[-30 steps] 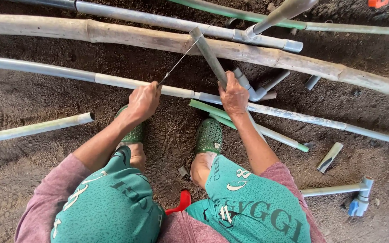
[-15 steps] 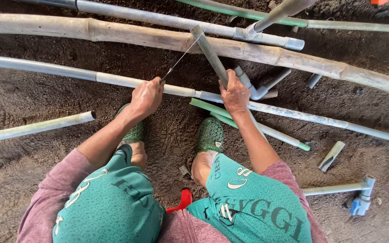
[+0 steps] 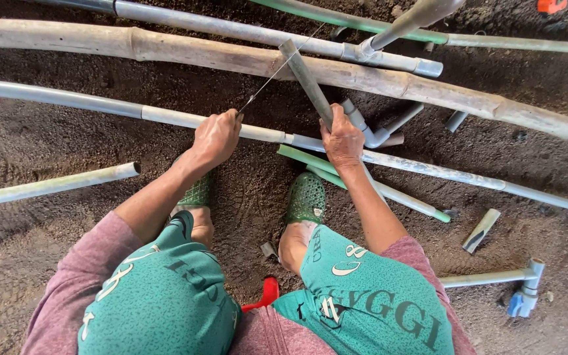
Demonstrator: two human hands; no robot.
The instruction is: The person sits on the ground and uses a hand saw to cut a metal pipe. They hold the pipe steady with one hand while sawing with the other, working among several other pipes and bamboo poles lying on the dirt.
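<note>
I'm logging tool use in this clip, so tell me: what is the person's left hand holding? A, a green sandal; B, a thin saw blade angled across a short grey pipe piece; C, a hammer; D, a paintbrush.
B: the left hand grips one end of a thin saw blade that crosses the short grey pipe piece gripped in the right hand.

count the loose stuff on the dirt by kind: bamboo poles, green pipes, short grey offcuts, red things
bamboo pole: 1
green pipes: 3
short grey offcuts: 2
red things: 2
total: 8
</note>
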